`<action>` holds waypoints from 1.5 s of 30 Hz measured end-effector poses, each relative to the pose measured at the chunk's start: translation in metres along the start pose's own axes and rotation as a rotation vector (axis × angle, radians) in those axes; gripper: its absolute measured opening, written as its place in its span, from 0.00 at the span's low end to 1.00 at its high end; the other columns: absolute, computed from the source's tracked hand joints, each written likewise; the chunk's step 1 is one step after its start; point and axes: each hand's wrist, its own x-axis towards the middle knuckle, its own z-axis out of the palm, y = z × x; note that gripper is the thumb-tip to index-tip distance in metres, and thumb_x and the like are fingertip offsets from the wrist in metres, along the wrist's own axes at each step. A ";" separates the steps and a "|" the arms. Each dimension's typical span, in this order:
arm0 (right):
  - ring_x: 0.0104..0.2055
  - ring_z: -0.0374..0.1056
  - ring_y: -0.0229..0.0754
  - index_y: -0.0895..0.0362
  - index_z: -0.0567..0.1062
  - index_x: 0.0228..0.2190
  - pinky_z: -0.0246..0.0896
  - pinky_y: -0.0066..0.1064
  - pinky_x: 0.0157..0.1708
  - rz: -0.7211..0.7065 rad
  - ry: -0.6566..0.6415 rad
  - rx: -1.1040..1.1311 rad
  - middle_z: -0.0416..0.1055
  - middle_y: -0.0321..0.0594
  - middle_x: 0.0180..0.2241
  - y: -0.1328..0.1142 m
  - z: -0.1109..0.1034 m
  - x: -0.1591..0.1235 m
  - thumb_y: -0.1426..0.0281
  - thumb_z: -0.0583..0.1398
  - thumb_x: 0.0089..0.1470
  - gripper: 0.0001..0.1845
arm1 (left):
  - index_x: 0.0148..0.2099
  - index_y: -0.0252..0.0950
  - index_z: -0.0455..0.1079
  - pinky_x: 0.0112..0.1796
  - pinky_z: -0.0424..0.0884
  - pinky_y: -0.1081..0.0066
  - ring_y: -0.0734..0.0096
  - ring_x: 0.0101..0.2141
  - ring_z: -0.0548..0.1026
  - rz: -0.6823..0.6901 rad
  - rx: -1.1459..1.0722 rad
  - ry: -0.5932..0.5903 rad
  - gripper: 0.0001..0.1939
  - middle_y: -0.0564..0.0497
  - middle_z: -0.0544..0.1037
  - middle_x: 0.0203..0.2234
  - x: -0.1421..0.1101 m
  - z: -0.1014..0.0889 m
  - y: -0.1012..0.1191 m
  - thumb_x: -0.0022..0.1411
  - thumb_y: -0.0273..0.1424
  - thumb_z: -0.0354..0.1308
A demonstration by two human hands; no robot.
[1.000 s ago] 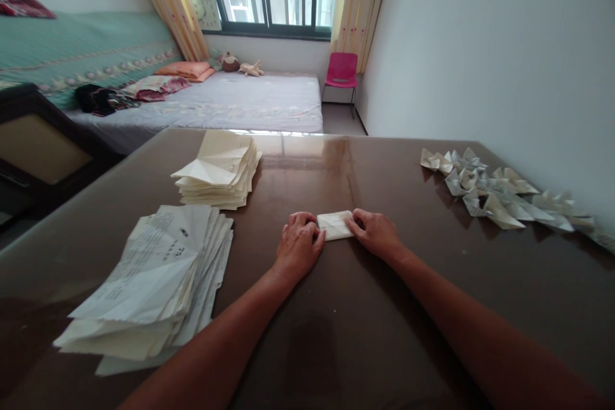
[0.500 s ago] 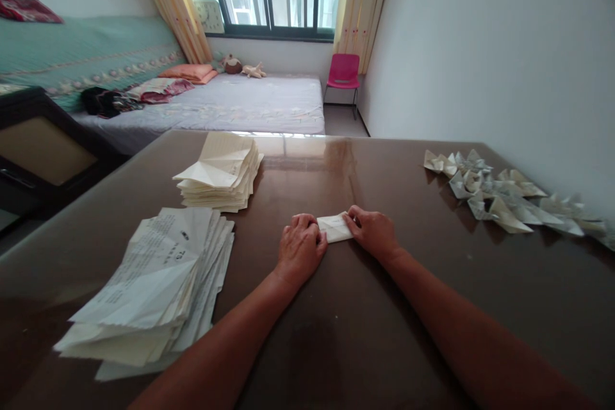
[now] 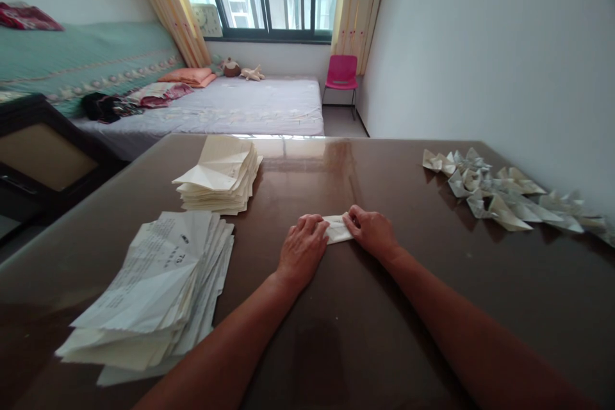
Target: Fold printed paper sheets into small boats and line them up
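A small folded piece of paper (image 3: 338,229), whitish and flat, lies on the brown table (image 3: 384,307) between my two hands. My left hand (image 3: 305,245) presses on its left end, fingers curled together over the edge and covering that part. At the right end, my right hand (image 3: 372,229) pinches the paper between thumb and forefinger. To the left of my left arm is a stack of printed sheets (image 3: 148,288) with creases across the top one. Behind it stands a second, cream-coloured stack of paper (image 3: 216,176).
Several folded paper pieces (image 3: 500,195) sit in a cluster at the table's right side, near the white wall (image 3: 490,45). Beyond the table are a bed (image 3: 269,102), a pink chair (image 3: 342,72) and a window. A dark cabinet (image 3: 48,154) stands at left.
My left hand has shifted slightly right over the folded paper, covering more of its left end. My right hand stays at the other end. The camera view has tilted a little.
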 end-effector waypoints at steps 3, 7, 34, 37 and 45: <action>0.29 0.70 0.41 0.51 0.72 0.34 0.42 0.29 0.25 -0.006 0.006 -0.002 0.76 0.38 0.28 -0.001 -0.001 -0.001 0.54 0.48 0.61 0.19 | 0.50 0.43 0.68 0.50 0.65 0.63 0.64 0.56 0.63 0.131 -0.016 -0.042 0.12 0.51 0.70 0.53 -0.002 0.002 -0.004 0.67 0.30 0.50; 0.29 0.71 0.41 0.52 0.72 0.34 0.43 0.29 0.25 -0.006 0.019 -0.012 0.76 0.39 0.28 -0.002 -0.001 -0.003 0.55 0.48 0.62 0.19 | 0.54 0.40 0.67 0.53 0.64 0.62 0.62 0.56 0.65 0.198 -0.014 -0.097 0.15 0.49 0.71 0.54 -0.007 0.003 -0.002 0.68 0.31 0.48; 0.64 0.51 0.54 0.61 0.59 0.61 0.41 0.53 0.61 -0.412 0.100 -0.094 0.55 0.53 0.63 0.003 0.002 -0.091 0.49 0.47 0.61 0.37 | 0.56 0.38 0.66 0.51 0.63 0.58 0.57 0.57 0.64 0.190 0.069 -0.073 0.17 0.43 0.68 0.57 -0.021 -0.009 0.008 0.66 0.34 0.50; 0.63 0.53 0.57 0.59 0.62 0.60 0.42 0.57 0.59 -0.350 0.087 -0.094 0.57 0.52 0.62 0.000 -0.005 -0.093 0.52 0.49 0.61 0.33 | 0.52 0.36 0.69 0.49 0.63 0.58 0.57 0.54 0.68 0.165 0.105 -0.063 0.15 0.42 0.72 0.54 -0.023 -0.013 0.008 0.66 0.33 0.50; 0.62 0.53 0.46 0.56 0.59 0.60 0.53 0.40 0.56 -0.433 0.069 0.159 0.59 0.47 0.61 -0.003 -0.027 -0.026 0.62 0.56 0.58 0.31 | 0.38 0.37 0.73 0.44 0.65 0.63 0.64 0.43 0.73 0.164 0.045 0.031 0.14 0.47 0.78 0.39 -0.020 -0.017 0.003 0.68 0.32 0.46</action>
